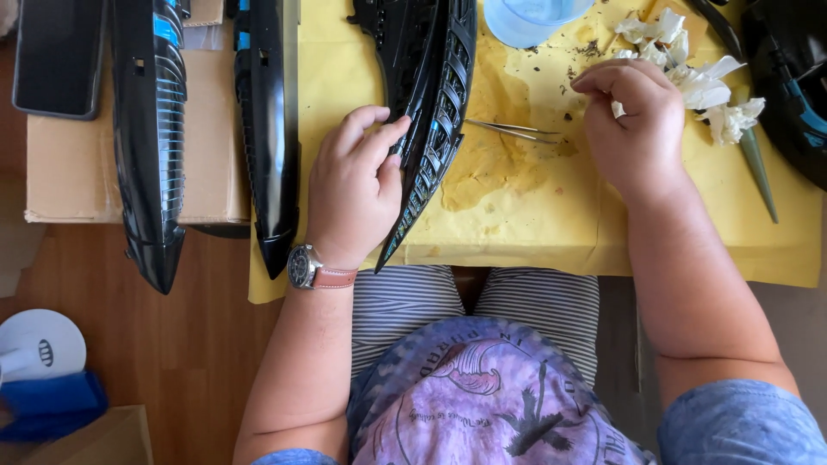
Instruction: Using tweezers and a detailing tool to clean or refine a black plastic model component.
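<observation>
My left hand [355,185], with a wristwatch on a brown strap, rests on a long black ribbed plastic panel [431,112] that lies on a stained yellow sheet [517,207]. Its fingers press the panel's left edge. My right hand [633,120] hovers with curled fingers over crumpled white tissue pieces [689,77], pinching a bit of tissue. Metal tweezers [514,130] lie on the sheet between my two hands.
Two more long black panels with blue stripes [151,129] [269,129] lie to the left on a cardboard box [77,172]. A pale blue cup [525,19] stands at the top. A dark pointed stick [758,168] and another black part [792,77] lie at the right.
</observation>
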